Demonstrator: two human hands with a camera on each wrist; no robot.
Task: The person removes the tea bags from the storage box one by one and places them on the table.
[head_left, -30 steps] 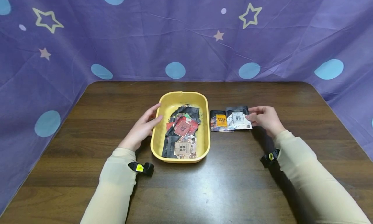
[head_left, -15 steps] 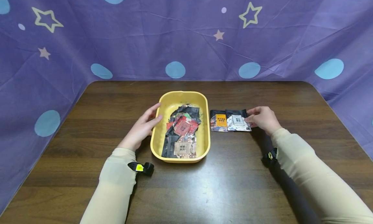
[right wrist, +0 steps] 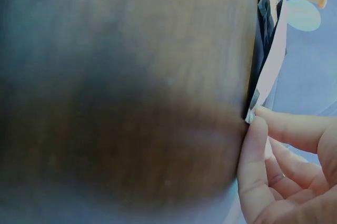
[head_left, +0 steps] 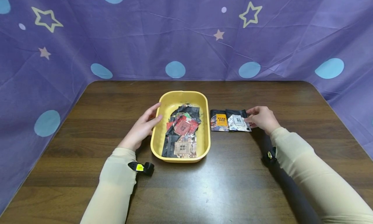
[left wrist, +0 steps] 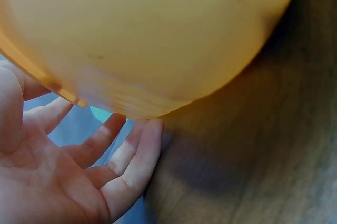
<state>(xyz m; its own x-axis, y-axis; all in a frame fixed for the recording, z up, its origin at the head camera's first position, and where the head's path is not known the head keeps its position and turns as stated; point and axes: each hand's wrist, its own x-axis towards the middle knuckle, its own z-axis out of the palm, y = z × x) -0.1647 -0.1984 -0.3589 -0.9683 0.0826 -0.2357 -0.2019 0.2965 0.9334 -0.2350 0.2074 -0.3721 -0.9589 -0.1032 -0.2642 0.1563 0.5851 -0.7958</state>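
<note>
My left hand (head_left: 140, 128) rests against the left side of a yellow plastic basin (head_left: 206, 133), thumb at the rim; in the left wrist view its loosely bent fingers (left wrist: 139, 158) touch the outer wall. With thumb and index finger, my right hand (head_left: 263, 118) pinches the right edge of a black-and-white sachet (head_left: 237, 123). The right wrist view shows that sachet (right wrist: 275, 58) edge-on, slightly raised from the table. Close on its left lies a sachet with an orange label (head_left: 221, 120). Inside the basin are several sachets, including a red-labelled sachet (head_left: 182, 128) and a beige-labelled sachet (head_left: 183, 148).
The brown wooden table (head_left: 218, 191) carries the basin and the sachets. Behind it hangs a purple cloth (head_left: 198, 39) with stars and dots. Each wrist wears a small black camera on a strap, such as the left wrist camera (head_left: 148, 169).
The black-and-white sachet has come down from overlapping the orange-labelled sachet to lie beside it, still pinched by my right hand. My left hand and the basin have stayed put.
</note>
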